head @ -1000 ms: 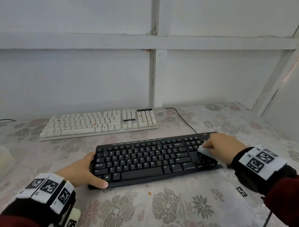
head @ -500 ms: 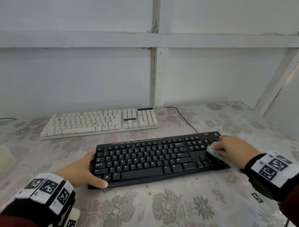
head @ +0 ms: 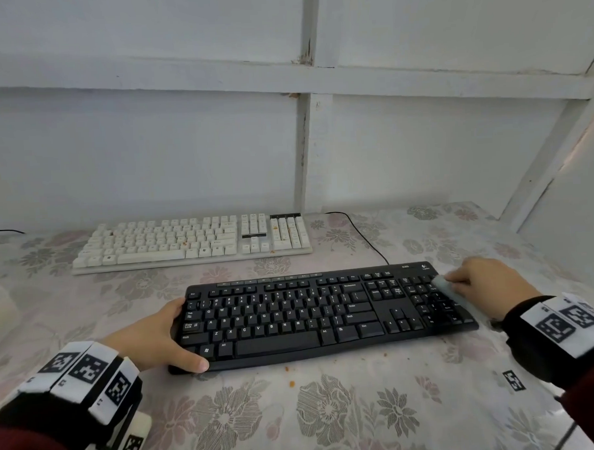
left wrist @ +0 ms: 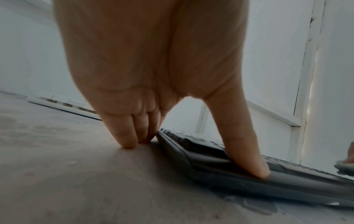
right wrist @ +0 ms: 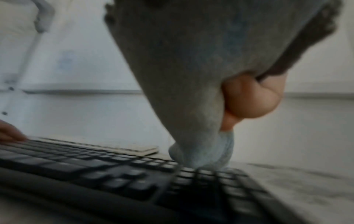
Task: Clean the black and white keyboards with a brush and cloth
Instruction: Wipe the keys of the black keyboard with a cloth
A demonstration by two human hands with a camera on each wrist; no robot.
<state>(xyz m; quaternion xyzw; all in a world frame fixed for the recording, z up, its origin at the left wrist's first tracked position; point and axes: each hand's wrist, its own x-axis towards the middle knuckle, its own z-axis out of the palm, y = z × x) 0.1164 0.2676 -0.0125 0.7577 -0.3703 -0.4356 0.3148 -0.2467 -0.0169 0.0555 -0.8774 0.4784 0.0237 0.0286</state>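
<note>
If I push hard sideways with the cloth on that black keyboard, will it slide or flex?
Probably slides: the black keyboard is thin and lies on a smooth-looking flowered table cover, and the left hand braces its left end. It looks rigid, so flex is unlikely. The cloth is soft and bunches under the right hand.

A table under a floral cloth (head: 331,410) carries the black keyboard (head: 326,312) near the front and the white keyboard (head: 191,241) behind it, apart.
</note>
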